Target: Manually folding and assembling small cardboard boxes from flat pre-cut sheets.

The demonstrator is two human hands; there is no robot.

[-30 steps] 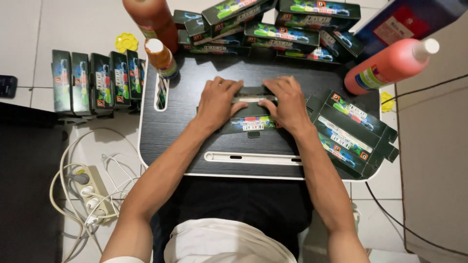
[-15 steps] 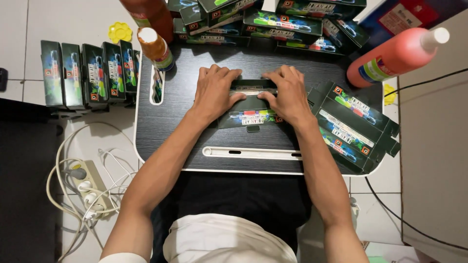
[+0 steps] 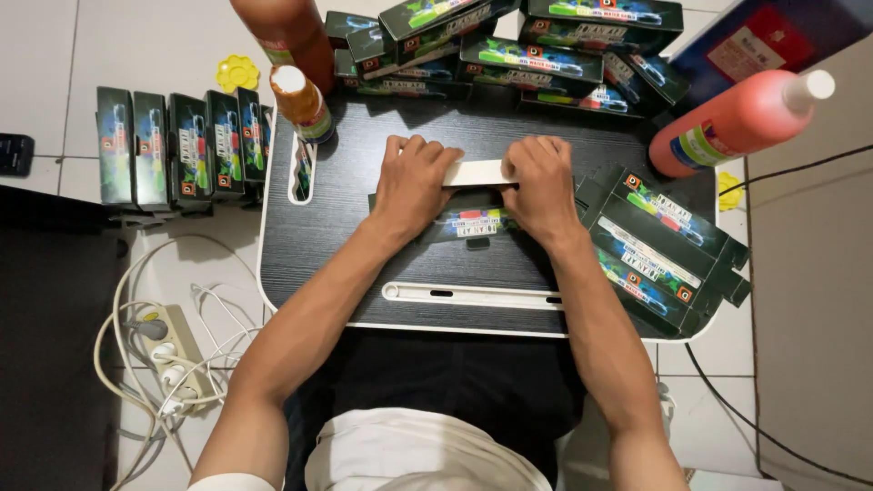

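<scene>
Left hand [image 3: 414,182] and right hand [image 3: 543,185] both lie palm down, fingers curled, pressing on a flat dark carton [image 3: 473,221] at the middle of the black lap table [image 3: 364,264]; between the two hands a pale inner flap [image 3: 479,172] of the carton shows, pinched at each end by the fingertips. The carton lies flat on the table top, its printed face toward the person. Just right of the right hand a stack of unfolded dark cartons [image 3: 659,250] lies slanted, overhanging the table's right rim. Beyond the hands, at the far edge, a loose heap of made-up boxes [image 3: 518,45] crowds the table from middle to right. At the far left corner a small orange bottle [image 3: 302,103] with a white cap stands beside a slot in the table, with a larger orange bottle [image 3: 286,36] behind it. A large pink bottle [image 3: 741,123] lies tilted at the far right corner. A white groove [image 3: 473,295] runs along the near edge; the strip between it and the carton is bare. Left of the table, a row of upright boxes [image 3: 177,150] stands on the white tiled floor [image 3: 55,82], near a yellow flower-shaped piece [image 3: 237,72]. A power strip [image 3: 173,350] with tangled white cables lies on the floor at lower left.
</scene>
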